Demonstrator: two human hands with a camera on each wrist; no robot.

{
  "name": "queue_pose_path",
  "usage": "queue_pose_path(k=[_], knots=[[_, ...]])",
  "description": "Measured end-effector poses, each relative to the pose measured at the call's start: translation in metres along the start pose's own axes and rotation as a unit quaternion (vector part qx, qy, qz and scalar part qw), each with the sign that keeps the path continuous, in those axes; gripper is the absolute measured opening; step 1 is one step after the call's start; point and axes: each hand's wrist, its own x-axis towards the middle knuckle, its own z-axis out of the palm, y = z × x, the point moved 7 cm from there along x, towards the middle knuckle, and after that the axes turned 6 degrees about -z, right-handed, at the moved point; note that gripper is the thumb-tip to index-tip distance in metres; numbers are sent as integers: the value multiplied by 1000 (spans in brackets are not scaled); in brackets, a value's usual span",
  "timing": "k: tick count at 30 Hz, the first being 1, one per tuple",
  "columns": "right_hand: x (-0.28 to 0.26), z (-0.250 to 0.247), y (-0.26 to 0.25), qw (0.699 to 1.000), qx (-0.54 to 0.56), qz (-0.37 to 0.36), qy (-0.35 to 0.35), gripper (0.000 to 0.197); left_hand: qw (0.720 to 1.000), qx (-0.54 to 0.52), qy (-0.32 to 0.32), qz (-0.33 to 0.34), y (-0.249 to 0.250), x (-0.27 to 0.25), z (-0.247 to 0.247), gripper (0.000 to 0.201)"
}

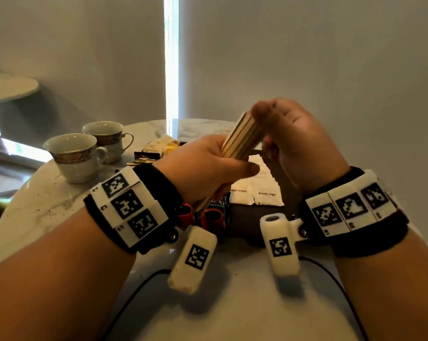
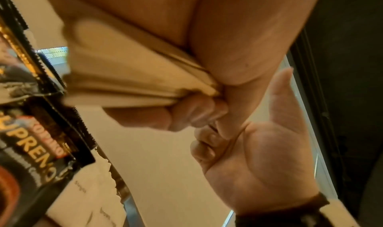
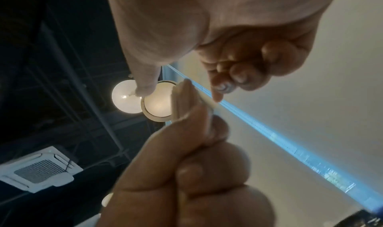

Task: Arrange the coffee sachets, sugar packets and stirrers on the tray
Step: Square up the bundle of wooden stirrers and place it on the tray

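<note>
A bundle of wooden stirrers (image 1: pixel 242 139) is held up in the air above the dark tray (image 1: pixel 245 217), gripped low down by the left hand (image 1: pixel 205 171), whose fingers are curled round it. The top end of the bundle is touched by the right hand (image 1: pixel 299 143) (thumb on the tips, fingers curled). On the tray, white brown sugar packets (image 1: pixel 256 193) are laid beside a black coffee sachet (image 1: pixel 218 203), and two teacups (image 1: pixel 75 156) are seen on the marble table (image 1: pixel 43 205).

Dim, window-slit (image 1: pixel 171 60) backlight; motion-blurred hands (image 1: pixel 291 143), wide-angle distortion.
</note>
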Motion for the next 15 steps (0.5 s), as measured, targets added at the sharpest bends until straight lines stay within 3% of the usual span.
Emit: queue_pose_path(k=[3, 5, 9, 13, 15], knots=[[-6, 12, -8, 998, -46, -33, -25, 43, 998, 57, -5, -15, 2, -3, 6, 13], [-7, 14, -8, 995, -88, -48, -5, 29, 998, 67, 5, -16, 4, -4, 8, 12], [-4, 10, -5, 993, -103, -50, 35, 31, 996, 80, 22, -15, 5, -2, 8, 19], [-6, 15, -5, 992, -111, -56, 23, 33, 995, 89, 32, -10, 5, -3, 7, 12], [-5, 9, -7, 992, -113, -50, 31, 61, 995, 94, 27, -16, 4, -5, 7, 16]])
